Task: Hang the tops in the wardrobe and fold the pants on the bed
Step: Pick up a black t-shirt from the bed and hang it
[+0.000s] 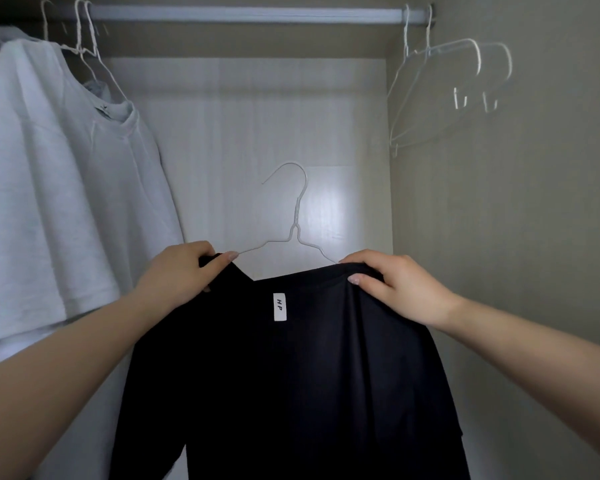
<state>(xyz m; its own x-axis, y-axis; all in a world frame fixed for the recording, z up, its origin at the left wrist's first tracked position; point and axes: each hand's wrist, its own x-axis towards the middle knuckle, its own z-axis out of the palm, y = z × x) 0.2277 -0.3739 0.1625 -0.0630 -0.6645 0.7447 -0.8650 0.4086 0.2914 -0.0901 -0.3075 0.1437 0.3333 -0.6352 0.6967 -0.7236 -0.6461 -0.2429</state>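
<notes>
Fingers of left hand (179, 271) curl round left shoulder of black top (291, 375), thumb tip on hanger (293, 223) wire. Right hand (395, 289) pinches collar edge at right shoulder. Top hangs between both hands, white label (280, 306) facing camera, hanger hook upright, below rail (243, 13). White top (59, 188) hangs on rail at left. Two bare hangers (458, 77) at right end.

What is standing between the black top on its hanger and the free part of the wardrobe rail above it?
Nothing visible. The black top on its white hanger, held by the left hand and right hand, is below a bare stretch of rail. The white shirt hangs left, the empty hangers right.
</notes>
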